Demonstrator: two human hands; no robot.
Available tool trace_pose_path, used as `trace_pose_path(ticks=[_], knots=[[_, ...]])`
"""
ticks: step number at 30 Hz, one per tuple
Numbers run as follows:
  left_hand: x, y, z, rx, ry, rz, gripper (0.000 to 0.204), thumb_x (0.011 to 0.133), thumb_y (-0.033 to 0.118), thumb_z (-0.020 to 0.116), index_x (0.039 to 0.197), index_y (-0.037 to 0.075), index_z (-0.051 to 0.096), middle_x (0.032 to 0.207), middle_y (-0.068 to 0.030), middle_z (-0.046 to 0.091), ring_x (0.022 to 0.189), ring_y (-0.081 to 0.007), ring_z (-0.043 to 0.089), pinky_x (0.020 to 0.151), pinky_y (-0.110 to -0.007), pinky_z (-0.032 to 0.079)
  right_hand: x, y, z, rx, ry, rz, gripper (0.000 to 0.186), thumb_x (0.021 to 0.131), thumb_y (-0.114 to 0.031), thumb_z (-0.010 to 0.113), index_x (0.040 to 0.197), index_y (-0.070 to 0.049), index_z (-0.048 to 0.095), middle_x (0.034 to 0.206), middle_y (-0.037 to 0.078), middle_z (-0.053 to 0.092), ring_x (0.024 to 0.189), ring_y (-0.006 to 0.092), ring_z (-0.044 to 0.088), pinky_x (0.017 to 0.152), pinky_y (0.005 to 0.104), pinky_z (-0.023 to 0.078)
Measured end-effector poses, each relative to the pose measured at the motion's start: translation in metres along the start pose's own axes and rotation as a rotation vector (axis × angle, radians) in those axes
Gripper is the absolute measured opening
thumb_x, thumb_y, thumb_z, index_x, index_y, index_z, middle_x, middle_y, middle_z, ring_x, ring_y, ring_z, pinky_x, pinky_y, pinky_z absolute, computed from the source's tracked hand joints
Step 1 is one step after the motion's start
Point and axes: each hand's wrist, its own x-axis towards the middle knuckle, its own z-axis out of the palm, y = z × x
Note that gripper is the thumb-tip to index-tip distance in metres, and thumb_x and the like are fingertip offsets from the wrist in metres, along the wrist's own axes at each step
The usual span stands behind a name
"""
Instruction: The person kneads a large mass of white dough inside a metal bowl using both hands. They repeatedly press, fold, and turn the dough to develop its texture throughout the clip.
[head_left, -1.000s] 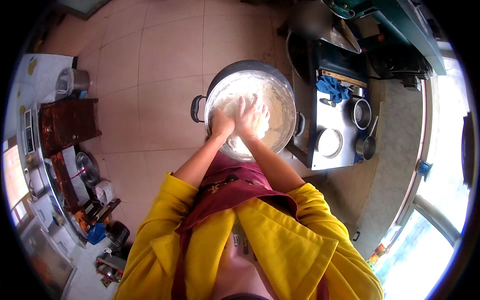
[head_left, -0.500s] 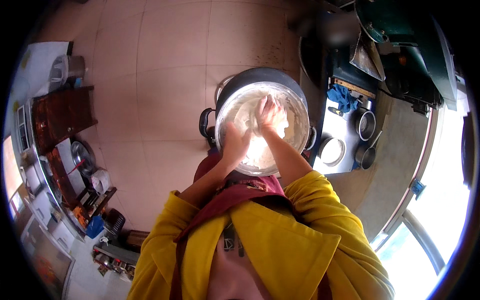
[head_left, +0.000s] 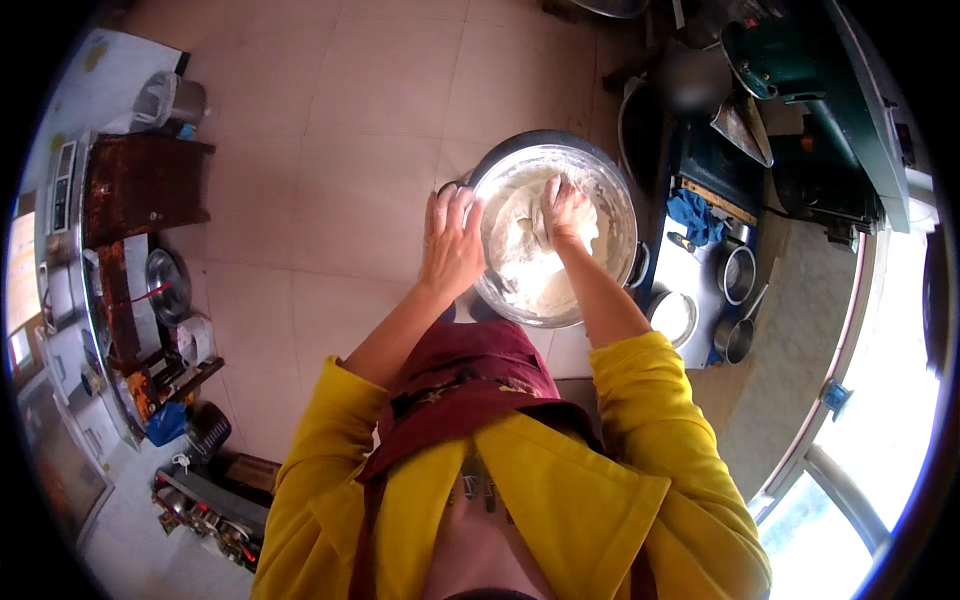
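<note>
A large dark pot (head_left: 505,150) with a pale, floury inner wall stands in front of me. Inside lies a whitish lump of dough (head_left: 520,230) amid loose flour, partly washed out by bright light. My right hand (head_left: 568,208) reaches into the pot with its fingers bent into the dough near the far right side. On the outside left of the pot, my left hand (head_left: 455,238) lies over the side handle, its fingers bent against the rim. Most of that handle is hidden beneath the hand. The opposite handle (head_left: 641,265) shows on the right.
At right, a counter carries a round white-filled pan (head_left: 673,317), a saucepan (head_left: 736,340), another round pan (head_left: 738,274) and a blue cloth (head_left: 696,214). Brown wooden furniture (head_left: 145,190) and a metal lid-like dish (head_left: 166,287) stand at left, beyond the tiled floor (head_left: 370,180).
My left hand has come out of the pot, moving left onto its side handle. The right hand stays at the dough. The view has shifted, so the pot appears slightly farther right.
</note>
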Motion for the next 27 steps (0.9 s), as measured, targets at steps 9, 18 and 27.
trace_pose_path(ticks=[9, 18, 27], knots=[[0.016, -0.015, 0.035, 0.005, -0.037, -0.248, 0.049, 0.077, 0.002, 0.063, 0.125, 0.0, 0.05, 0.108, -0.0131, 0.062, 0.109, -0.0277, 0.054, 0.098, -0.044, 0.036, -0.03, -0.034, -0.057, 0.283, -0.384, -0.042, 0.048, 0.088, -0.052, 0.055, 0.097, -0.006, 0.068, 0.086, 0.028, 0.066, 0.092, 0.0396, 0.065, 0.085, 0.0446, 0.049], [0.017, -0.011, 0.034, -0.018, 0.03, -0.271, 0.046, 0.074, 0.002, 0.063, 0.119, 0.004, 0.055, 0.105, -0.0108, 0.062, 0.105, -0.027, 0.055, 0.095, -0.042, 0.037, -0.109, -0.051, -0.019, 0.182, 0.211, -0.238, 0.036, 0.085, -0.034, 0.059, 0.106, -0.006, 0.066, 0.103, 0.013, 0.065, 0.1, 0.0338, 0.058, 0.096, 0.0469, 0.038], [0.017, -0.013, 0.029, -0.079, 0.019, -0.285, 0.039, 0.079, 0.003, 0.061, 0.118, 0.005, 0.057, 0.104, -0.0107, 0.062, 0.103, -0.029, 0.057, 0.093, -0.044, 0.04, -0.057, -0.046, 0.012, 0.095, 0.188, -0.259, 0.031, 0.071, -0.033, 0.06, 0.09, -0.01, 0.069, 0.097, 0.011, 0.066, 0.095, 0.0311, 0.059, 0.087, 0.0448, 0.04]])
